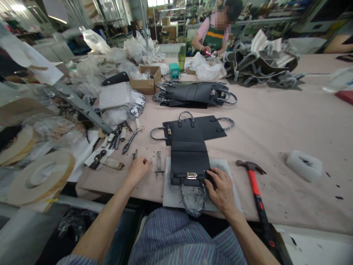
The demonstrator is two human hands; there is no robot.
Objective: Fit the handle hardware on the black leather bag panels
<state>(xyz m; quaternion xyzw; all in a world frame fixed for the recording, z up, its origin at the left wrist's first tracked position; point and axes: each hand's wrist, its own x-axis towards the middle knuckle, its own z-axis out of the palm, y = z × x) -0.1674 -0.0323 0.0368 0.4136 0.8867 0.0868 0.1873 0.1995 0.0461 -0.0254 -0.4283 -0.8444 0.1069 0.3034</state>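
Observation:
A black handbag panel (190,156) with a gold clasp (192,176) and a plastic-wrapped handle (194,206) lies partly on a pale board (172,197) in front of me. At its right edge, my right hand (223,187) grips with bent fingers and thumb by the strap end. To the left of the board, my left hand (139,170) is closed low over the table, fingertips together. Whatever it may hold is too small to make out. Close by are a small metal punch (135,154) and a pronged metal tool (159,164).
A red-and-black hammer (255,187) lies right of the board. More bag panels (213,129) lie beneath and behind, with a stack (190,92) farther back. Tape rolls (41,176), hand tools (118,136) and plastic bags crowd the left. A co-worker (213,35) is across the table.

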